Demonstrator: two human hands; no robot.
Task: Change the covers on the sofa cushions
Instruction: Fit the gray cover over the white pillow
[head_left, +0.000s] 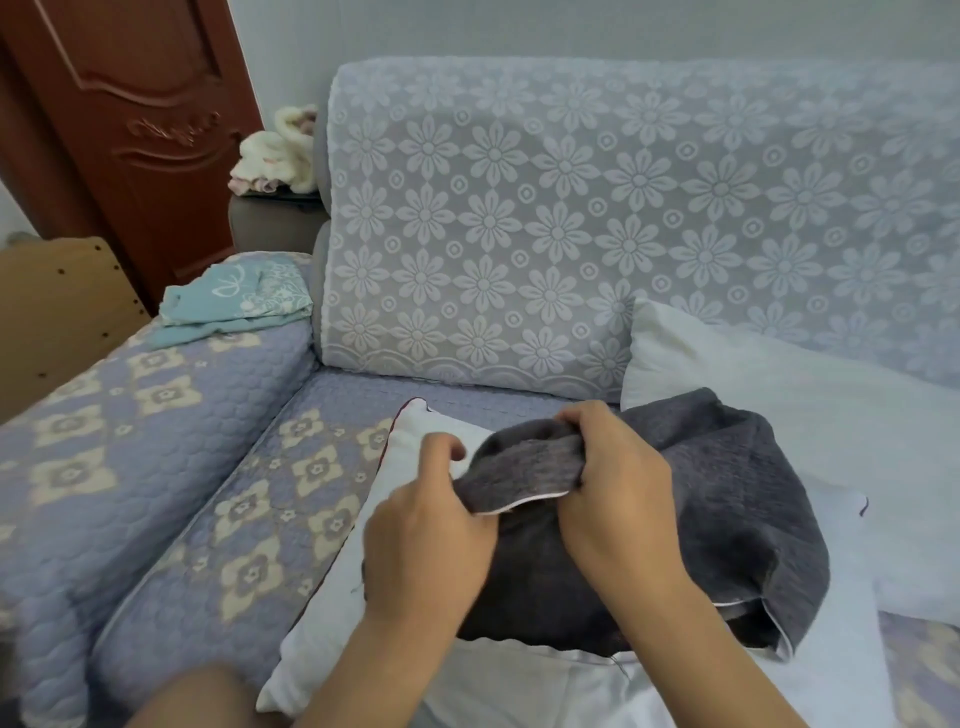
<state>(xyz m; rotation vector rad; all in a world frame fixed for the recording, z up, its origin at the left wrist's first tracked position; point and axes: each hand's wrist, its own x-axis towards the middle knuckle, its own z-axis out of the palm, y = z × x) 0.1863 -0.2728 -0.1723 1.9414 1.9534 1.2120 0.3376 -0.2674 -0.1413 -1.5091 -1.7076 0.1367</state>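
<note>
Head view: both hands on the grey cushion cover (701, 519), which lies bunched on top of a white cushion insert (363, 545) on the sofa seat (270, 499). Left hand (431, 525) pinches the cover's open edge, where a white lining strip shows. Right hand (608, 483) has fingers curled over the same edge, gathering it. Second white insert (779, 395) leans against the lace-draped backrest (571, 208), touching the cover's far side. Folded teal fabric (234, 301) sits on the armrest (130, 405), maybe another cover; can't confirm.

Can't tell whether the cover is going on or coming off.

Risks, my read:
- Opening is bunched, so an insert corner could snag on the edge and the seam takes the strain.
- Both grips sit close together on one edge; if one slips, the cover collapses.
- The insert sits near the seat's front edge and could slide off under a pull.
</note>
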